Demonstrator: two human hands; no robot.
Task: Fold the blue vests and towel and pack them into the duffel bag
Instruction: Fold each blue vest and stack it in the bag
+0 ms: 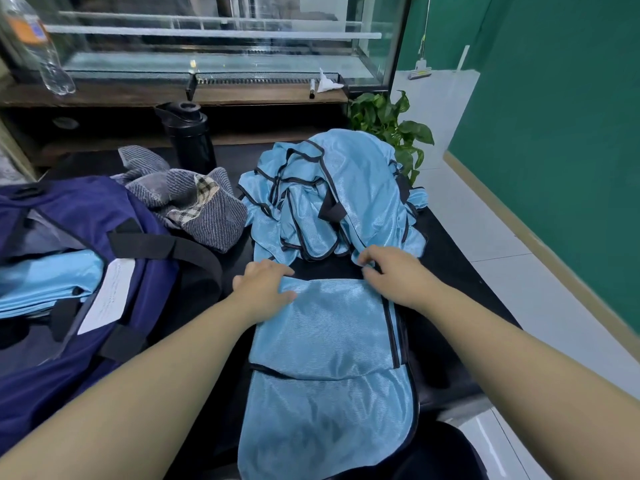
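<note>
Where the dark counter (pixel 446 237) runs toward the camera, one blue vest (pixel 325 368) lies flat and partly folded: shiny light-blue mesh, fine woven grain, black binding along its edges, top fold squared off, lower hem rounded. Left hand (pixel 263 287) presses on its far left corner, fingers (pixel 280 271) fairly straight and together, thumb on the fabric. Right hand (pixel 398 275) sits at the far right corner, fingers curled and pinching a bit of blue cloth at the edge. Just beyond, a heap of vests (pixel 332 199) is crumpled, same glossy mesh, black trim looping through it. Left of the heap, a grey ribbed towel (pixel 194 202) with a plaid patch lies bunched. Navy duffel bag (pixel 104 258) stands open at left, soft nylon, black webbing straps, a folded vest (pixel 45 282) inside. Black bottle (pixel 188 136) stands behind the towel.
</note>
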